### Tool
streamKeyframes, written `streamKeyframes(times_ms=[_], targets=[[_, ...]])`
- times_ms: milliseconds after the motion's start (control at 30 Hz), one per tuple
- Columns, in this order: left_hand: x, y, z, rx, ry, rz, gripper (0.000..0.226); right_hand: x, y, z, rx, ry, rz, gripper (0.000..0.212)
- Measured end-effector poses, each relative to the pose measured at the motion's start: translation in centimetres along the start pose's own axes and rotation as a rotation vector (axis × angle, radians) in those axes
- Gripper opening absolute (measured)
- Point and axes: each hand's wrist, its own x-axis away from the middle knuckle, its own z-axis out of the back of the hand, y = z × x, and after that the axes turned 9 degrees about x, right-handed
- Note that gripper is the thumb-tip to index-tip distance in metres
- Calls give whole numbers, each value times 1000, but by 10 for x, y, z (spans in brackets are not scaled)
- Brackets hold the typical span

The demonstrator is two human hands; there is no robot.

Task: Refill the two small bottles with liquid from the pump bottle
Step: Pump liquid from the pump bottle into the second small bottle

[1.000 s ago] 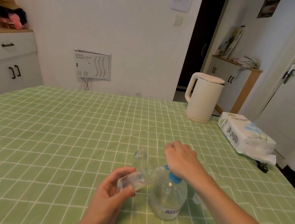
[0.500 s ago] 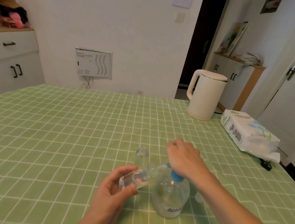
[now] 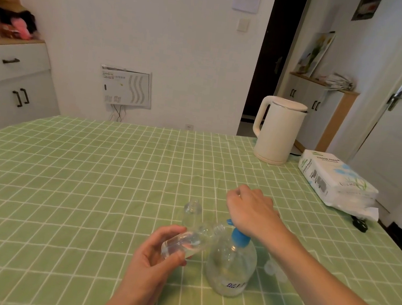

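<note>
Green tablecloth; grips unchanged: left hand holds tilted small bottle, right hand curled on pump bottle.

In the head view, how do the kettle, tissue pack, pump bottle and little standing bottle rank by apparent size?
Largest: tissue pack.
Next: kettle and pump bottle look alike; the bottle is nearer the camera, so unranked.
Smallest: little standing bottle.

The table is covered in matt cloth, green with white checks and faintly creased. The pump bottle is clear glossy plastic with a smooth blue plastic pump collar. The tilted small bottle and upright small bottle are the same shiny clear plastic. At right, the kettle looks smooth matt cream plastic and the tissue pack is wrapped in glossy film.
</note>
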Motion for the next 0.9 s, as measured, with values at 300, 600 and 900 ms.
streamKeyframes(times_ms=[300,600,900], targets=[[0,1,-3,-14,-11,-4,65,2,2,-8,-16,-21,-1,35],[2,1,-1,17,-23,-2,55,0,-3,2,48,8,-19,37],[0,2,-2,1,-15,-8,63,1,0,-8,-33,-27,-34,35]])
